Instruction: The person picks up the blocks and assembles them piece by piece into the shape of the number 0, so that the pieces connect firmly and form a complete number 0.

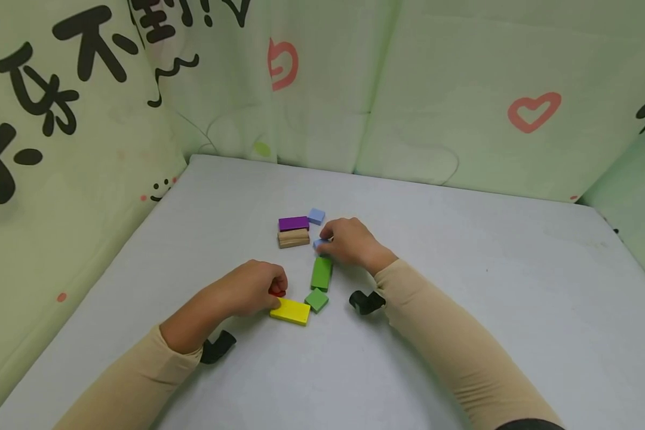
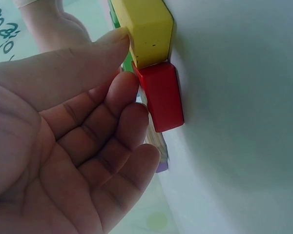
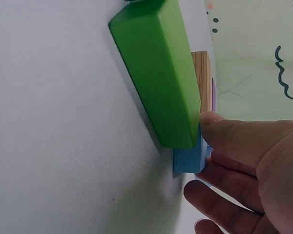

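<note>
right hand [image 1: 350, 242] pinches the nearer blue block [image 3: 187, 161], lining it up, i'd say; left hand [image 1: 249, 288], loosely half-open, touches the yellow block [image 1: 292, 312] beside the red block [image 2: 162, 97]; next wants gentle release.

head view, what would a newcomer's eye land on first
Probably the bright yellow block, nearest the wearer among the small coloured blocks, with the thumb of the left hand at its left end. Next, perhaps, the right hand, pinching a blue block just beyond the long green block. Large black lettering also stands out at upper left.
</note>
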A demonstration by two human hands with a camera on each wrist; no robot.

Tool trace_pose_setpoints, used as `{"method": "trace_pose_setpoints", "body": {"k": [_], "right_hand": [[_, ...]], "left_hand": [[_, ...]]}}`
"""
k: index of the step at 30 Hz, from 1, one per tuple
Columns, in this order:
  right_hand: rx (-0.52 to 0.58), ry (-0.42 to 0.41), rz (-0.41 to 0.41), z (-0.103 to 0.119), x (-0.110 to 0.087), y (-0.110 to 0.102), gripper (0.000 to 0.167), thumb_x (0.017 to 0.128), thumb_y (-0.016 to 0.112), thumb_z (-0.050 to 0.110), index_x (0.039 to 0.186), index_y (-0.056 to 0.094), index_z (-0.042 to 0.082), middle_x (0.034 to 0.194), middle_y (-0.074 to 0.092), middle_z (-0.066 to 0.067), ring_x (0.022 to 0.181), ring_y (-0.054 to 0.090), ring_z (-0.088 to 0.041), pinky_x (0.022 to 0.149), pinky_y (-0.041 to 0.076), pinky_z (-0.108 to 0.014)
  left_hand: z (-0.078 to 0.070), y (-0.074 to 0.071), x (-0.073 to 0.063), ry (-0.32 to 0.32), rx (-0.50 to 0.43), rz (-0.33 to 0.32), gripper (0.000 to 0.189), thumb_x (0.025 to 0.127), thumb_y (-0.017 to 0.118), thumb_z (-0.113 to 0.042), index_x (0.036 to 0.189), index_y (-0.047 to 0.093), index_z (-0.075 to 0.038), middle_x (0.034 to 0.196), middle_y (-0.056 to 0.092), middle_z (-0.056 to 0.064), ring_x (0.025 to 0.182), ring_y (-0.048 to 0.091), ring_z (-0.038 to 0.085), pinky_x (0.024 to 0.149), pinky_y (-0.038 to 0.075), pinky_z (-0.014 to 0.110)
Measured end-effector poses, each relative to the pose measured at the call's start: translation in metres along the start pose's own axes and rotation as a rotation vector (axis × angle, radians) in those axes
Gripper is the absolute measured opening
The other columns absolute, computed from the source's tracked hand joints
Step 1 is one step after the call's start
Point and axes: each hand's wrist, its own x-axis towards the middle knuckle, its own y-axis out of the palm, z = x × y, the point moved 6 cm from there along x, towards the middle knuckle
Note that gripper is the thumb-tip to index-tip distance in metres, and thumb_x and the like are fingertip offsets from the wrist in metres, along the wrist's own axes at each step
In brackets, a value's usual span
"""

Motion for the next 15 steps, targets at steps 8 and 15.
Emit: {"method": "trace_pose_setpoints", "body": {"k": [8, 15], "right_hand": [[-0.003, -0.007, -0.007, 0.0011, -0.0019, -0.0002, 0.036, 0.095, 0.071, 0.025, 0.122, 0.069, 0.002, 0.12, 0.069, -0.009, 0.112, 0.061, -0.026, 0.102, 0.046, -0.039], [-0.016, -0.002, 0.01, 0.0024, -0.0041, 0.0011, 0.036, 0.096, 0.069, 0.025, 0.124, 0.068, 0.001, 0.121, 0.069, -0.01, 0.114, 0.061, -0.027, 0.103, 0.045, -0.039]], "left_hand": [[-0.0005, -0.0009, -0.0009, 0.011, 0.002, -0.007, 0.018, 0.087, 0.079, -0.009, 0.101, 0.067, -0.009, 0.088, 0.06, -0.001, 0.084, 0.055, 0.019, 0.081, 0.053, 0.032], [-0.0019, -0.0012, -0.0022, 0.01, 0.003, -0.009, 0.018, 0.087, 0.078, -0.009, 0.101, 0.067, -0.008, 0.088, 0.061, 0.0, 0.083, 0.055, 0.019, 0.081, 0.053, 0.032]]}}
